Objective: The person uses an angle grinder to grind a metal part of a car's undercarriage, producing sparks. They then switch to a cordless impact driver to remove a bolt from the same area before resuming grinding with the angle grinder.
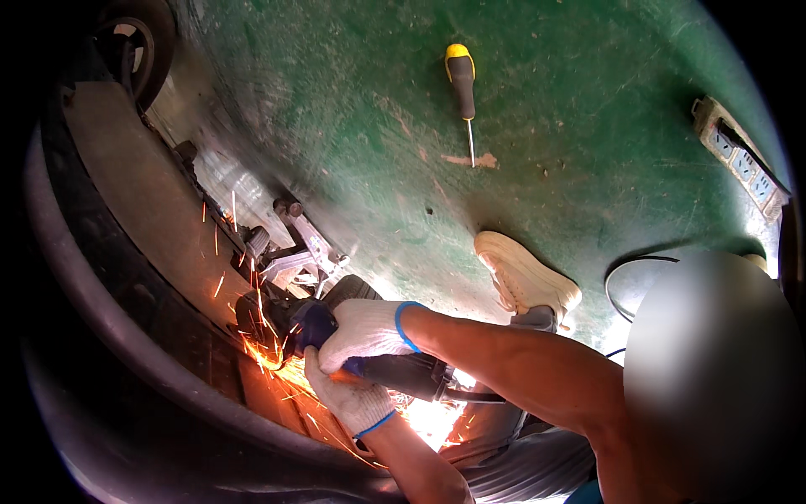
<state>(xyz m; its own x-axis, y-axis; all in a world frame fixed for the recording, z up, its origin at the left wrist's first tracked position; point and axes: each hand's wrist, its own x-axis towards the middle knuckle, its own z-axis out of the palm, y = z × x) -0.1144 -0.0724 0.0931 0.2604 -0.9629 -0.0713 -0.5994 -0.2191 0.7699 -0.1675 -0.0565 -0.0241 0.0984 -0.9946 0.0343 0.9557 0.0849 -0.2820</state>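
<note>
A dark blue and black handheld power grinder [407, 375] sits between the hands, its head beside a long, curved brown-grey panel [147, 185], throwing orange sparks [267, 357]. The right hand [363, 329], in a white knit glove with blue cuff, wraps over its top; the left hand [353, 401], gloved alike, clasps it from below, fingers partly hidden. Farther off, a yellow-and-black screwdriver [462, 84] lies on the green floor [336, 84].

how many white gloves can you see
2: one white glove on the right hand, another on the left hand, both at the power tool. No others show.
</note>
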